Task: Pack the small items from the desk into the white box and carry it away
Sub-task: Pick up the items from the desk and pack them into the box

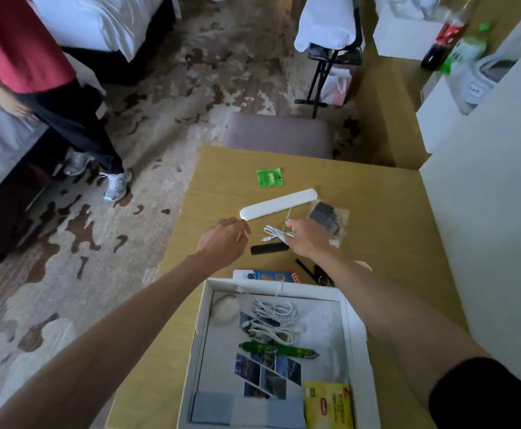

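Note:
The white box (202,329) lies open on the wooden desk (386,218) near me, holding coiled white cables (276,323), a green stick pack (279,350), a yellow tea packet (329,404) and printed cards. Beyond it lie a long white bar (279,203), a green sachet (269,177), a small black comb (268,249), a clear bag with dark contents (330,219) and black pens (307,270). My right hand (307,239) pinches a small white cable (276,234) on the desk. My left hand (223,243) hovers loosely curled by the bar's left end, holding nothing.
A blue booklet (268,275) sticks out behind the box. A grey chair seat (279,134) stands at the desk's far edge. A person in a red top (20,48) stands left by a bed. White wall on the right; bottles (445,35) on a far shelf.

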{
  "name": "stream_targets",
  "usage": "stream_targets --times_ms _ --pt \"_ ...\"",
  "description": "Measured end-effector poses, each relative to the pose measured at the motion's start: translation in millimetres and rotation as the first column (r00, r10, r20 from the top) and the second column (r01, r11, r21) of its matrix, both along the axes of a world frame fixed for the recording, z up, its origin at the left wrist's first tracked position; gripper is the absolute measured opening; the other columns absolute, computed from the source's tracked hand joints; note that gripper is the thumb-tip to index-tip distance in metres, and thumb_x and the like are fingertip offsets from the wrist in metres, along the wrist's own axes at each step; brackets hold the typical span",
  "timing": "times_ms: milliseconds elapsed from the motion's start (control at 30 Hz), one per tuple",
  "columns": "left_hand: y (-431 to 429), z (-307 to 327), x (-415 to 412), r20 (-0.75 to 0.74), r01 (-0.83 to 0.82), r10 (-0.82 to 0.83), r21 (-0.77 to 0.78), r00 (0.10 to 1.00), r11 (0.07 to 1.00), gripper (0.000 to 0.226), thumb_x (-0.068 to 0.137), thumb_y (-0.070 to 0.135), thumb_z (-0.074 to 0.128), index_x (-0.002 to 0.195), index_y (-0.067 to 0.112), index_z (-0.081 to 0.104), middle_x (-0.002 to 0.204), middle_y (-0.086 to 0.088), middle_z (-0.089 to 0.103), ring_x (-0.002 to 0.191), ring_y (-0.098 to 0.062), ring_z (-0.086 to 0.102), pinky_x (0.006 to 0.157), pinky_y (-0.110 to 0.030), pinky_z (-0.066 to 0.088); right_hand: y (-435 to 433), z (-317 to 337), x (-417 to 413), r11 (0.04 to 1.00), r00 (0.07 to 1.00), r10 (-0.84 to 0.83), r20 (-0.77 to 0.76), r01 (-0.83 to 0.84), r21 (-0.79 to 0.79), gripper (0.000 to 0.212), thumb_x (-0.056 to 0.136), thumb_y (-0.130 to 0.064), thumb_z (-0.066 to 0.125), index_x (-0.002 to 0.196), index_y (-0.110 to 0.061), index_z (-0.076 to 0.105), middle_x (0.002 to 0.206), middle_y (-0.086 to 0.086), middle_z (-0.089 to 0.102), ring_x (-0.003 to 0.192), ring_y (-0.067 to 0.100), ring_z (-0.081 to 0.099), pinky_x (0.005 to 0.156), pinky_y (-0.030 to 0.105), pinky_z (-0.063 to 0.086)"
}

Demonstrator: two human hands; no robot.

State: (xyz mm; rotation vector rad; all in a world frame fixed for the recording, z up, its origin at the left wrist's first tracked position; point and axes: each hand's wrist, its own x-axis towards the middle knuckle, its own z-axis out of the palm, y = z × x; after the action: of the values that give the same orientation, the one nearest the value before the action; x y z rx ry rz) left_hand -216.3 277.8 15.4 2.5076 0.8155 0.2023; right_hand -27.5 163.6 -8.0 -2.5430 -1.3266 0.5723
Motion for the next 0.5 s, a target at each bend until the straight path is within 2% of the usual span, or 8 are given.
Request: stream_targets --times_ms 33,67,133,200,300,367,500 --pt "6.9 -4.7 4.6 -0.019 0.007 -0.007 -0.021 1.000 1.000 0.022 0.089 0.017 0.046 0.102 0.020 0.064 0.107 -0.001 0.064 0.104 -0.021 0.056 0.080 -0.037 0.049 7.7 -5.4 0.7 0.999 1.000 0.007 0.012 -0.007 -0.031 0.024 0.090 -0.021 0.058 0.111 -0.013 0.067 0.085 0.001 0.069 0.067 0.013 0.062 0.052 0.026 0.042" --pt "13.4 -10.0 8.9 -0.037 0.016 -0.017 -0.038 0.999 0.999 0.022 0.090 0.018 0.046 0.104 0.021 0.063 0.107 -0.001 0.063 0.104 -0.021 0.056 0.079 -0.036 0.048 14.6 -10.6 1.4 0.998 1.000 0.018 0.021 -0.016 -0.060 0.023 0.089 -0.020 0.059 0.110 -0.011 0.066 0.082 0.002 0.067 0.068 0.015 0.061 0.053 0.027 0.044" --pt "24.7 -21.3 16.3 -0.063 0.036 -0.040 -0.065 0.997 0.997 0.023 0.090 0.021 0.047 0.108 0.021 0.061 0.108 -0.001 0.063 0.101 -0.020 0.057 0.075 -0.032 0.046 26.3 -20.9 2.3 0.993 0.997 0.060 0.051 -0.054 -0.106 0.022 0.087 -0.019 0.060 0.106 -0.008 0.065 0.083 0.005 0.066 0.075 0.021 0.063 0.066 0.036 0.054" --pt "31.5 -30.8 22.2 -0.084 0.063 -0.071 -0.094 0.994 0.994 0.025 0.089 0.023 0.049 0.113 0.021 0.057 0.109 0.001 0.064 0.098 -0.020 0.057 0.073 -0.030 0.046 32.5 -29.2 3.4 0.986 0.988 0.110 0.107 -0.095 -0.137 0.015 0.086 -0.019 0.060 0.098 -0.011 0.063 0.083 0.005 0.063 0.082 0.025 0.063 0.073 0.037 0.053" --pt "36.5 -44.2 29.8 -0.131 0.079 -0.100 -0.154 0.986 0.985 0.028 0.087 0.025 0.051 0.115 0.022 0.055 0.110 0.003 0.064 0.099 -0.020 0.057 0.079 -0.036 0.051 32.5 -42.2 6.7 0.979 0.967 0.178 0.184 -0.154 -0.137 0.008 0.086 -0.017 0.057 0.092 -0.012 0.060 0.084 0.004 0.059 0.087 0.025 0.060 0.071 0.035 0.043" --pt "42.7 -50.7 38.0 -0.156 0.076 -0.101 -0.161 0.983 0.984 0.028 0.087 0.025 0.050 0.115 0.023 0.055 0.111 0.003 0.063 0.100 -0.019 0.057 0.078 -0.037 0.052 29.2 -48.7 11.8 0.977 0.958 0.202 0.202 -0.182 -0.113 0.005 0.086 -0.015 0.055 0.089 -0.013 0.059 0.086 0.003 0.058 0.088 0.024 0.058 0.071 0.035 0.040" --pt "64.5 -54.0 66.8 -0.140 0.029 -0.049 -0.142 0.989 0.989 0.026 0.087 0.022 0.051 0.112 0.020 0.056 0.110 -0.001 0.062 0.102 -0.024 0.058 0.076 -0.039 0.051 25.1 -53.2 21.9 0.988 0.978 0.156 0.140 -0.154 -0.025 0.004 0.080 -0.018 0.059 0.082 -0.016 0.057 0.078 -0.005 0.055 0.077 0.020 0.057 0.062 0.030 0.034"
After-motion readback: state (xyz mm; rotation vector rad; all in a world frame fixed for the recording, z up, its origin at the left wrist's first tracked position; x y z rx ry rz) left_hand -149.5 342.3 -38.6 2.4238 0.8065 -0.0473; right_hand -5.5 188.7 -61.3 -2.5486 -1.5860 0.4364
